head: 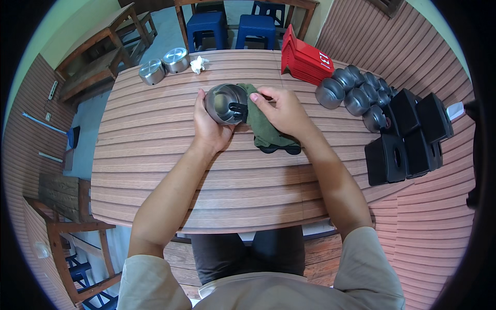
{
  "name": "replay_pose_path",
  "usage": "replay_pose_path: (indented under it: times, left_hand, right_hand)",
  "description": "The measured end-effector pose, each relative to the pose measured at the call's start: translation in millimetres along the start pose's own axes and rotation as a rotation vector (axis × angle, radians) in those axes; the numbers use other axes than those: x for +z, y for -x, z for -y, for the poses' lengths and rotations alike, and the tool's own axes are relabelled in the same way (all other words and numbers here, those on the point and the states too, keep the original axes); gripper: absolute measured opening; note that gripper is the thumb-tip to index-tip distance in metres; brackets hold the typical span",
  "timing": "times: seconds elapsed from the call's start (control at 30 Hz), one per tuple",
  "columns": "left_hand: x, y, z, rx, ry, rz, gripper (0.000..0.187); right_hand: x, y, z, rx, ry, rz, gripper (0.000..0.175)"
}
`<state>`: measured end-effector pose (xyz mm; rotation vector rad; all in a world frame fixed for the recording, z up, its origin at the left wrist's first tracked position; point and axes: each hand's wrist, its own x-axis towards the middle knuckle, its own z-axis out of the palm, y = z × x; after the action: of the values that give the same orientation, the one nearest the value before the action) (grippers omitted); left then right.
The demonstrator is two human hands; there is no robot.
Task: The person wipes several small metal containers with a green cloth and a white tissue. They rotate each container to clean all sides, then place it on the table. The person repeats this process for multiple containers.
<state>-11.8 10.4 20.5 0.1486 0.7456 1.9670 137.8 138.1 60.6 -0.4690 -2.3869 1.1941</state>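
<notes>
Above the middle of the table, my left hand (211,131) grips a round stainless-steel bowl (223,102) from its left side and underneath. Its mouth is tilted up towards me, so the shiny inside shows. My right hand (285,110) pinches a green cloth (263,130) with black edging, thumb on top. The upper part of the cloth lies against the right side of the bowl, and black edging (238,110) reaches over the rim. The lower end of the cloth hangs down below my right hand. The fingers behind the bowl are mostly hidden.
Two upturned steel bowls (176,60) and a crumpled white tissue (198,64) lie at the back left. Nested red plastic signs (304,58) with white writing stand at the back right. Several steel bowls (330,93) and black tissue boxes (383,159) crowd the right side.
</notes>
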Motion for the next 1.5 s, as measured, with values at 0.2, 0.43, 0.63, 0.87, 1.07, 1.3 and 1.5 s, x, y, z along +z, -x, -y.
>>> replay_pose_path:
  times: [0.2, 0.43, 0.63, 0.87, 1.07, 1.3, 1.5]
  left_hand:
    - [-11.3, -11.2, -3.8, -0.01, 0.108, 0.124, 0.066]
    - [-15.3, -8.9, -8.7, 0.027, 0.134, 0.327, 0.064]
    - [-5.2, -6.6, -8.2, 0.04, 0.107, 0.29, 0.066]
    - [-2.8, 2.8, -9.2, 0.097, 0.05, 0.185, 0.065]
    - [-2.4, 1.2, -6.5, 0.086, 0.086, 0.168, 0.059]
    - [-17.2, -18.6, -2.8, 0.088, 0.105, 0.084, 0.058]
    - [-8.4, -11.7, -2.9, 0.091, 0.041, -0.034, 0.062]
  right_hand:
    - [-14.8, -12.6, -18.6, -0.221, 0.039, -0.62, 0.028]
    - [-37.3, -19.2, -37.4, -0.083, -0.495, -1.046, 0.03]
    - [-10.1, -12.4, -24.6, -0.12, -0.67, -0.637, 0.026]
    - [38.8, 2.5, 3.3, -0.109, -0.599, -0.201, 0.023]
    - [31.9, -0.6, -1.3, -0.148, -0.414, -0.156, 0.024]
    - [34.0, 4.2, 0.9, -0.05, -0.422, -0.077, 0.021]
    - [47.6, 11.7, 7.2, -0.396, 0.074, -0.013, 0.021]
